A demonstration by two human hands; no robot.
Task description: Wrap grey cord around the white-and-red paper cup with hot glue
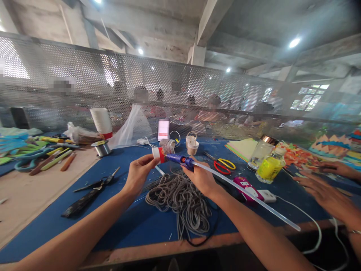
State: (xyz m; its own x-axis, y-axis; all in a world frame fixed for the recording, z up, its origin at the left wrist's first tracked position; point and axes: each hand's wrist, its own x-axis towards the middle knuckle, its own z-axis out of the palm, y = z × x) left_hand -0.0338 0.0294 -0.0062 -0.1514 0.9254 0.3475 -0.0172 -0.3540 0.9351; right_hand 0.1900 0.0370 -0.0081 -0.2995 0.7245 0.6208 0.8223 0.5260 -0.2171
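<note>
My left hand (pixel 141 171) pinches a small white paper cup with a red rim band (pixel 158 153), tilted on its side. Grey cord shows around or just behind the cup's far end; I cannot tell whether it is attached. My right hand (pixel 201 177) is wrapped round a blue hot glue gun (pixel 180 160), its nozzle touching or very near the cup's red band. A long translucent glue stick (pixel 248 194) sticks out of the gun's back toward the lower right. Beneath both hands lies a loose heap of grey cord (pixel 183 203) on the blue table top.
Black scissors (pixel 93 190) lie at left, near a wire spool (pixel 101 149) and stacked paper cups (pixel 100 121). Red-and-yellow-handled scissors (pixel 224 165), a purple power bank (pixel 248 188) and a yellow bottle (pixel 270 165) stand right. Another person's hands (pixel 324 188) work at far right. A perforated metal screen (pixel 180 81) runs behind.
</note>
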